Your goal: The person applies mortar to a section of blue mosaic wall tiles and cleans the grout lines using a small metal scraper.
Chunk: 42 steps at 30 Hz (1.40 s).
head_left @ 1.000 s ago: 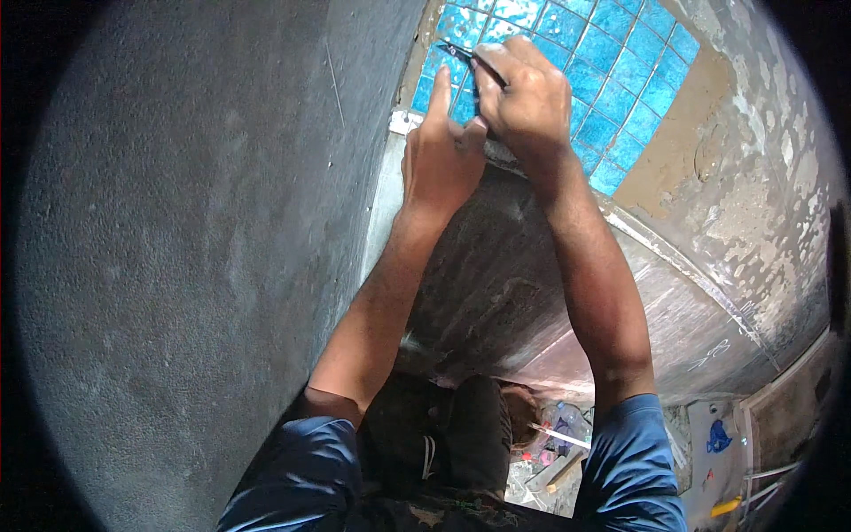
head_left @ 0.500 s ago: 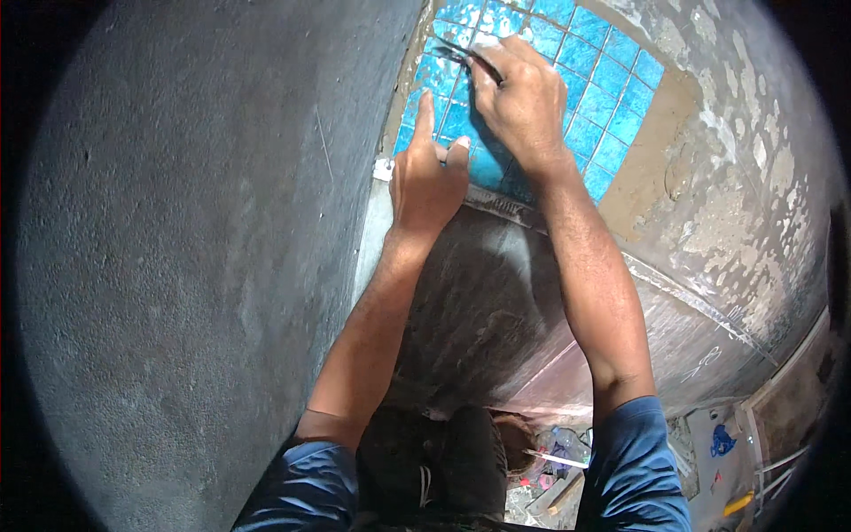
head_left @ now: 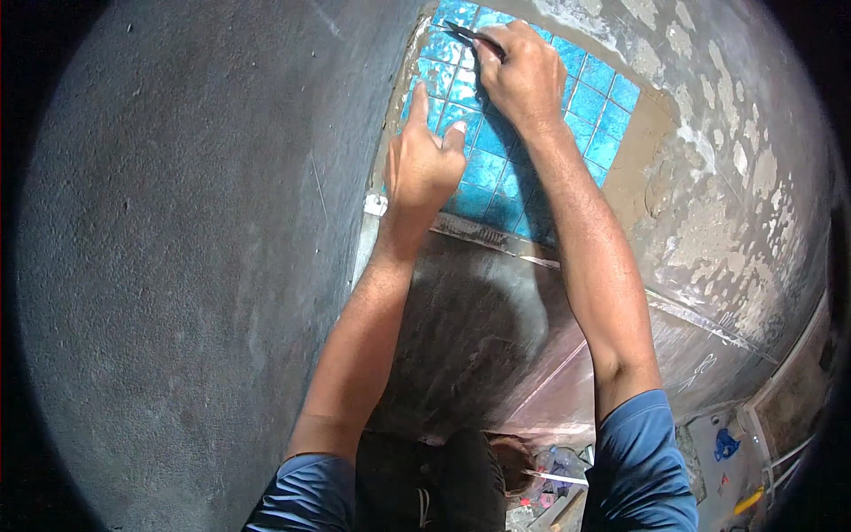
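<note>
A sheet of glossy blue mosaic tiles (head_left: 486,168) is set on a mortared wall. In my right hand (head_left: 525,78), fingers pinched together, is a slim dark pointed tool (head_left: 474,35); whether it is a blade or tweezers I cannot make out. Its tip lies over the upper left tiles, close to a joint. Lower and to the left, my left hand (head_left: 424,160) has its index finger stretched up along the left tile column and its thumb out to the side. The other left fingers are curled and partly hidden, with nothing visible in them.
A dark rough wall (head_left: 195,248) stands close on the left. Wet brown mortar (head_left: 634,168) borders the tiles on the right. Below runs a narrow ledge (head_left: 496,238). On the floor are a brown bucket (head_left: 512,465), a blue bag (head_left: 726,443) and a yellow object (head_left: 748,501).
Both hands have moved higher over the tile sheet, and more of its lower rows show. The tool stays in my right hand. My view has shifted slightly.
</note>
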Motion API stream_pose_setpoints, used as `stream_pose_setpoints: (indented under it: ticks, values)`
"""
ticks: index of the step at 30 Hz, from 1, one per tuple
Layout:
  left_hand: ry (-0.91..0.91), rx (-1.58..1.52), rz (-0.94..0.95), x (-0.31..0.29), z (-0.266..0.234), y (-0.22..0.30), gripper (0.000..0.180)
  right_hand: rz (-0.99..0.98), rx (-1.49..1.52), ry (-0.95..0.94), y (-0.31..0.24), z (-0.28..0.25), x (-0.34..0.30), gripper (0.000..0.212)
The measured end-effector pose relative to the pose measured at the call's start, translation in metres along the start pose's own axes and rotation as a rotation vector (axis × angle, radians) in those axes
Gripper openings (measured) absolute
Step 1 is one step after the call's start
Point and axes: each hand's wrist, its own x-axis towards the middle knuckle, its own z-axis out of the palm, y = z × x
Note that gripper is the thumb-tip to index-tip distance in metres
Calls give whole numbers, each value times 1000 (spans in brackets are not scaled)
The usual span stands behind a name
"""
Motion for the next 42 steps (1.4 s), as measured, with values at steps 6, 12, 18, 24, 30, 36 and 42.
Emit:
stream_pose_setpoints:
  ticks: [6, 12, 18, 24, 30, 36, 42]
  values:
    - [-25, 10, -10, 10, 1, 4, 73, -25, -14, -15, 4, 3, 5, 14]
    - [69, 107, 89, 42, 4, 5, 73, -49, 26, 16, 4, 10, 8, 15]
    - [55, 67, 105, 72, 11, 8, 65, -75, 34, 51, 0, 11, 9, 10]
    - [28, 77, 105, 81, 13, 8, 62, -59, 38, 57, 3, 12, 9, 10]
    - [48, 119, 133, 93, 10, 5, 60, -34, 54, 59, -1, 13, 10, 11]
    - [96, 123, 150, 83, 5, 13, 57, -46, 36, 68, -4, 13, 11, 11]
    - [37, 150, 24, 39, 3, 26, 57, -62, 93, 0, -11, 1, 1, 11]
